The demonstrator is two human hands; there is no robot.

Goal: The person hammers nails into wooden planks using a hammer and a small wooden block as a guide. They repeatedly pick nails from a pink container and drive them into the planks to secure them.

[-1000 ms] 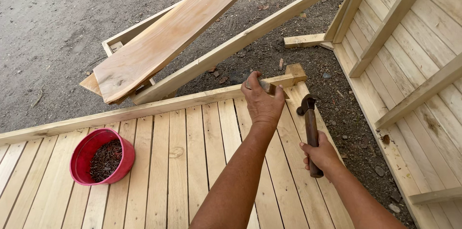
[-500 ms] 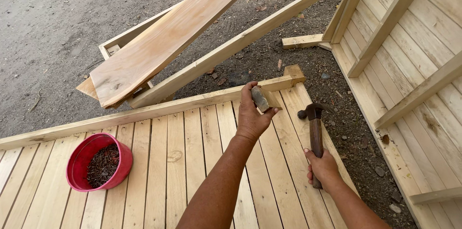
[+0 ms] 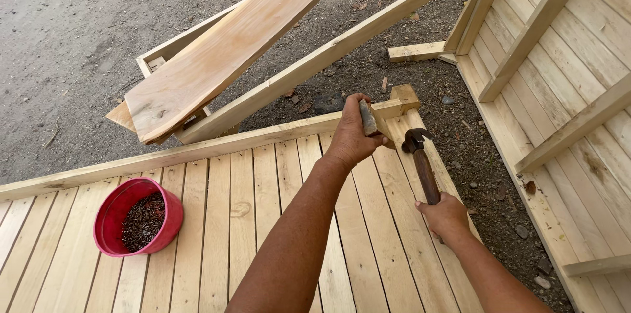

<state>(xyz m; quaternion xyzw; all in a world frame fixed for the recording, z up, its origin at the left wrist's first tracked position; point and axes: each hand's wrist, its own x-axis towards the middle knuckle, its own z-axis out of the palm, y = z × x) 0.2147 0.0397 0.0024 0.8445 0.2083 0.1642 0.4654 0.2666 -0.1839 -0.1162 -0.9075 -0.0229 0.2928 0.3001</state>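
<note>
Two hands share the work right of centre: the left hand is closed around a small wedge-like tool set at the panel's corner block, best kept steady while the right hand, fist tight, holds the hammer just beside it.

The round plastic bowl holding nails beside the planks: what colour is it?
The bowl is red, seen best in the head view.

An outdoor carpentry site is shown: a slatted wooden panel is laid on bare gravel ground. Loose planks are stacked beyond the panel, and a red bucket of nails is set upon it.
</note>
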